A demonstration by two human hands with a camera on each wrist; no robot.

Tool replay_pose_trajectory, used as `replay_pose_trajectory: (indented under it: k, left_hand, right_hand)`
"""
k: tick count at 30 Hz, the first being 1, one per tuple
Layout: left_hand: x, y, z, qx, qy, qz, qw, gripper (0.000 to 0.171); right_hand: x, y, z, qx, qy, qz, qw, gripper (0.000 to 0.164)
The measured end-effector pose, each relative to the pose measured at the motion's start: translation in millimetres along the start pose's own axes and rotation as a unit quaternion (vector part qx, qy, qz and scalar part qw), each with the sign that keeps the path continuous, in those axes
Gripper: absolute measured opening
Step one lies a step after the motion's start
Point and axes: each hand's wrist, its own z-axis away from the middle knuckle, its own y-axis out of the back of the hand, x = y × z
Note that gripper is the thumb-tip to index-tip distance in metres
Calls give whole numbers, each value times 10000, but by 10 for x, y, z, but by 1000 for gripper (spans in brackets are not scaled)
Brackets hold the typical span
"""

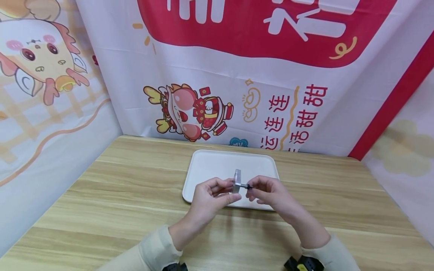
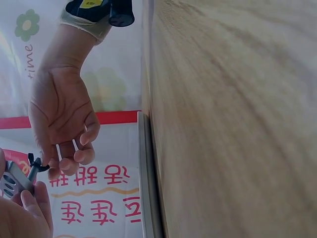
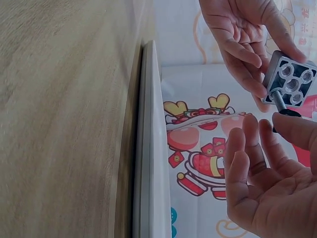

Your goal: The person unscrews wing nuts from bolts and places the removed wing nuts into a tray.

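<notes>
Gripped between the thumb and curled fingers of the left hand: one square silver-grey metal block, standing on edge, with four round corner holes and one threaded centre hole. Pinched by the thumb and fingertips of the right hand, remaining fingers loosely bent: one small threaded steel bolt with a black head, tip at a corner hole; depth of entry impossible to tell. Both pieces in mid-air above one white rectangular tray with rounded corners, on a pale wood-grain table. At the wrists: beige sleeves; black devices, with a yellow label on the right one, print too small to read. Behind: white printed backdrop; red sideways Chinese lettering, "运连连" and "活甜甜" legible; red-clad cartoon figure; red panel with cropped white characters. To one side: lettering "time".
</notes>
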Motion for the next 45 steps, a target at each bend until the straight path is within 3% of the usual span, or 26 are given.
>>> replay_pose_trajectory:
  k: [8, 17, 31, 38, 45]
  left_hand:
    - [4, -1, -3, -15, -31, 39, 10000, 34]
    - [-14, 5, -4, 0, -86, 24, 10000, 34]
    - [-10, 3, -4, -12, -22, 93, 10000, 34]
    - [-15, 10, -8, -44, -20, 73, 10000, 34]
    - [-16, 14, -10, -49, -33, 72, 10000, 34]
  right_hand:
    - [18, 15, -20, 116, -97, 53, 9999, 29]
    - [8, 26, -20, -16, -286, -645, 9975, 33]
    - [37, 19, -23, -136, 121, -364, 9992, 20]
    - [14, 15, -9, -107, 118, -278, 9995, 10]
    - [-17, 8, 4, -59, 45, -122, 9999, 24]
